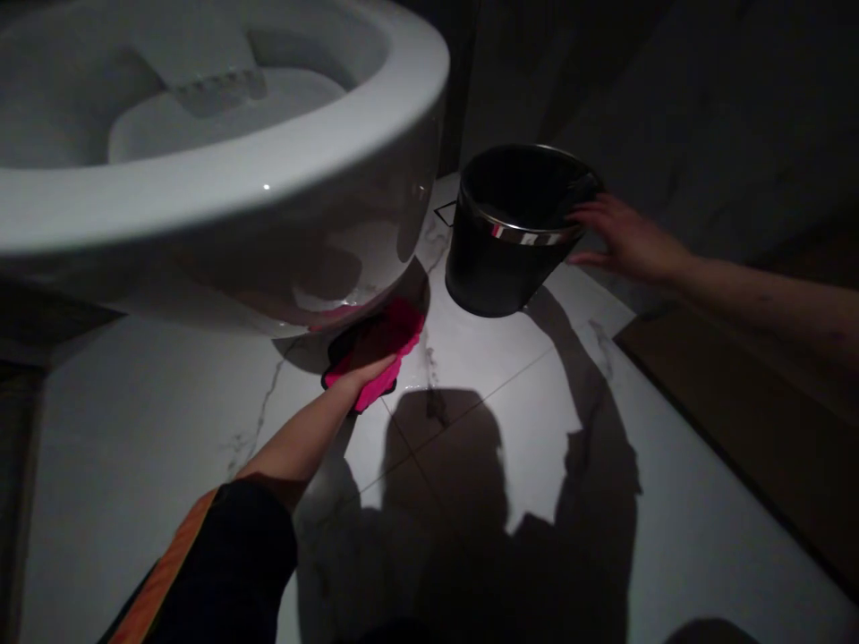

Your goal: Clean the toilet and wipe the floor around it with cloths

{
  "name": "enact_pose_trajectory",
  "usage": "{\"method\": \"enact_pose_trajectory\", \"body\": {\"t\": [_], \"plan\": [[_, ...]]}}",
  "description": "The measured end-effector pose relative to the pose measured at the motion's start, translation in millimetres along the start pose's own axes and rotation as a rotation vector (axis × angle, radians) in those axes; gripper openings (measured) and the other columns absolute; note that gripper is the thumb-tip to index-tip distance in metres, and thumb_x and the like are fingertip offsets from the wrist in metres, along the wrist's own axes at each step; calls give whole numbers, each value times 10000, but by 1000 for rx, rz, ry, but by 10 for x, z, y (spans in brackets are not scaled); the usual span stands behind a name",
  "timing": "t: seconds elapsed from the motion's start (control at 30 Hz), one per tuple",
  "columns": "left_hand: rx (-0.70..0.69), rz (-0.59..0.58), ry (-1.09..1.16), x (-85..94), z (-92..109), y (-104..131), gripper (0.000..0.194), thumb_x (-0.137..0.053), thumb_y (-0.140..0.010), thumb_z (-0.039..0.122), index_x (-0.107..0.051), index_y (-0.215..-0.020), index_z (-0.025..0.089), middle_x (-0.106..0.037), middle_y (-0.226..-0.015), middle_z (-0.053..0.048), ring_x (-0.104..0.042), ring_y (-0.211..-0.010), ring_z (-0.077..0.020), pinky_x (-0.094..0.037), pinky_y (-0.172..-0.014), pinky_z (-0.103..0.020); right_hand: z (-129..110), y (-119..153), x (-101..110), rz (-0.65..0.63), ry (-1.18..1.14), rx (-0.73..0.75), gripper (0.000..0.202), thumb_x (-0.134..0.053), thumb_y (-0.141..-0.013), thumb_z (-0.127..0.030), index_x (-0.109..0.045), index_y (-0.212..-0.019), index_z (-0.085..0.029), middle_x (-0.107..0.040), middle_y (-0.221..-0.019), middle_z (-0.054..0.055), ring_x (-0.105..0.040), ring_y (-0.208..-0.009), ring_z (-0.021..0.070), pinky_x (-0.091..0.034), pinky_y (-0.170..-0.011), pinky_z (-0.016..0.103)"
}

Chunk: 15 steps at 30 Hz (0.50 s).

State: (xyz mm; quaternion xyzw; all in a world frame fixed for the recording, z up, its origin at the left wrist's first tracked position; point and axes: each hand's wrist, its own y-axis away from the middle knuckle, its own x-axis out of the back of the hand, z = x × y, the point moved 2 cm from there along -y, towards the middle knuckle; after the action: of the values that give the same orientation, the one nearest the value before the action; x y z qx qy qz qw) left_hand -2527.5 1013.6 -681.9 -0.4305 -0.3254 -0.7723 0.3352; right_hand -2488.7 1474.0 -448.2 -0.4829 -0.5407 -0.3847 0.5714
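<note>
Dim bathroom, white marble floor [201,429] lit from behind the person, whose shadow falls across the tiles. White toilet [221,170] overhangs at upper left. Black bin [503,259] with chrome band stands just right of it, tilted away from the toilet, probably to open up floor space. Right hand [624,240] rests open on the bin's rim, fingers spread, tipping it. Left hand [366,374] presses flat on a pink cloth [393,344] on the floor under the toilet bowl.
</note>
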Motion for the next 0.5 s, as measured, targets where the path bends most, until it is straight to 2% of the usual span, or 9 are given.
{"method": "enact_pose_trajectory", "body": {"t": [0.07, 0.13, 0.23, 0.3, 0.4, 0.43, 0.5], "plan": [[-142, -85, 65, -107, 147, -18, 718, -449, -982, 397, -362, -1653, 157, -352, -1710, -84, -228, -1616, -279, -247, -1330, -415, -151, -85, -20, 17, 10, -35, 504, -665, -1007, -304, -605, -1360, 51, -561, -1454, 267, -367, -1527, 302, -283, -1276, 382], [-334, -183, 63, -234, 361, -37, 673, -496, -977, 356, -430, -1619, 165, -276, -1741, -96, -184, -1629, -283, -186, -1343, -435, -250, -123, 16, -3, 80, -87, 506, -564, -1064, -379, -623, -1289, 71, -577, -1411, 272, -425, -1477, 294, -330, -1216, 373], [-494, -248, -78, -422, 651, 0, 559, -569, -976, 361, -561, -1527, 261, -284, -1737, -84, -150, -1637, -293, -38, -1343, -537, -329, -163, 123, -118, 229, -115, 721, -319, -1092, -531, -636, -1173, 112, -651, -1289, 238, -548, -1349, 255, -359, -1129, 377], [-523, -261, -92, -514, 746, 170, 586, -591, -976, 393, -532, -1544, 260, -327, -1717, -96, -195, -1629, -272, -36, -1341, -540, -352, -158, 197, -220, 311, -114, 941, -101, -1018, -626, -635, -1104, 144, -691, -1194, 191, -588, -1283, 224, -367, -1056, 377], [-422, -177, -44, -566, 646, 744, 716, -604, -944, 354, -423, -1608, 157, -354, -1697, -148, -259, -1610, -256, -80, -1353, -491, -356, -7, 297, -303, 378, -134, 1234, 146, -787, -749, -647, -1142, 128, -691, -1192, 155, -621, -1206, 204, -377, -814, 348], [-352, -136, -48, -569, 549, 1012, 703, -582, -940, 321, -431, -1603, 143, -362, -1692, -152, -269, -1606, -263, -87, -1355, -499, -345, 87, 325, -312, 394, -139, 1307, 190, -710, -780, -664, -1168, 96, -694, -1192, 144, -638, -1168, 198, -353, -743, 338], [-158, -52, -83, -576, 299, 1611, 592, -491, -953, 269, -543, -1535, 171, -385, -1684, -132, -265, -1607, -297, -102, -1348, -558, -290, 321, 365, -322, 425, -149, 1400, 221, -576, -836, -718, -1154, 26, -717, -1149, 131, -671, -1070, 180, -312, -660, 326]]}}
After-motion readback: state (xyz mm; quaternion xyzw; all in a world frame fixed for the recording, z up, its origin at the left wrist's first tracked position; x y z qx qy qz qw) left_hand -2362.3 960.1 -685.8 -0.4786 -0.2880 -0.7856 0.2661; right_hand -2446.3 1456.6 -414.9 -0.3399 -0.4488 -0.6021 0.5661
